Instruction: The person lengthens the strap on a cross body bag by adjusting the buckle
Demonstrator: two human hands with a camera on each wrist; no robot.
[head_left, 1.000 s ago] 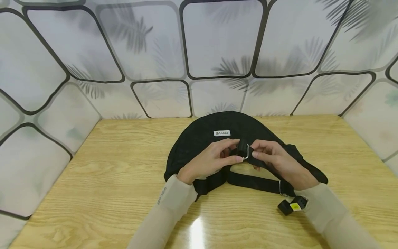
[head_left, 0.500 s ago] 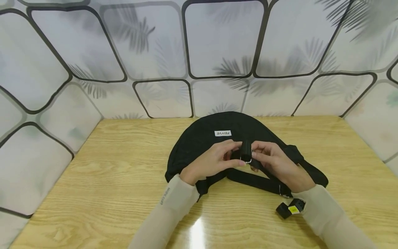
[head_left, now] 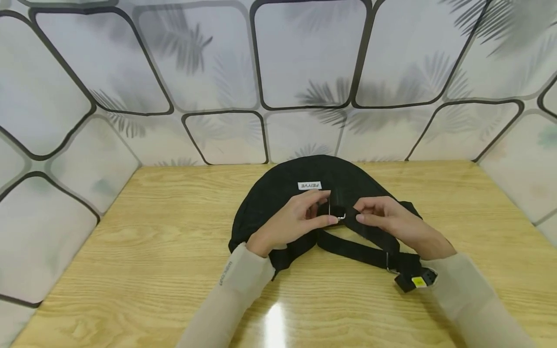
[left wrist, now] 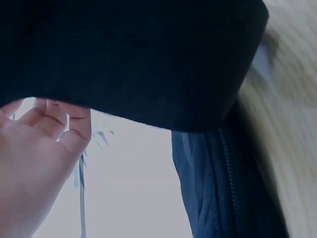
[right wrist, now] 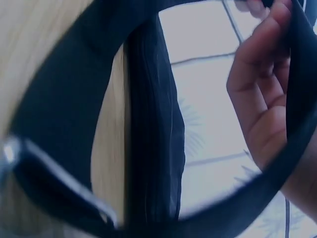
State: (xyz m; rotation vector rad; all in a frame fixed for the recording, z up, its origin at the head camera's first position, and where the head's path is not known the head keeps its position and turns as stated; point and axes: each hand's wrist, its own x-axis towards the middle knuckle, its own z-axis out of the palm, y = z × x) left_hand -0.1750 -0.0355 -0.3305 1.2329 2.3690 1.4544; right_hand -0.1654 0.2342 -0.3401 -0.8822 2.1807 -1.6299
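A black half-moon bag [head_left: 270, 203] with a small white label [head_left: 309, 185] lies on the table. Just over its near side, my left hand [head_left: 293, 217] pinches a silver metal buckle [head_left: 342, 217] with black webbing looped up through it. My right hand [head_left: 389, 220] pinches the strap [head_left: 376, 237] a little to the right of the buckle, thumb on top. In the left wrist view, black fabric [left wrist: 124, 59] hides the left fingertips. The right wrist view shows the strap [right wrist: 59, 109] curving in a big loop round to the right hand [right wrist: 267, 89].
A second metal buckle [head_left: 388, 263] sits on the strap near the right cuff, by a small black device with a yellow sticker [head_left: 418, 282]. Wood-grain table [head_left: 152, 270] extends around the bag. A patterned fabric wall [head_left: 226, 140] stands behind.
The right hand first came close beside the left at the buckle, then drew away to the right with the strap. The buckle and its loop have tilted back; the left hand keeps its pinch.
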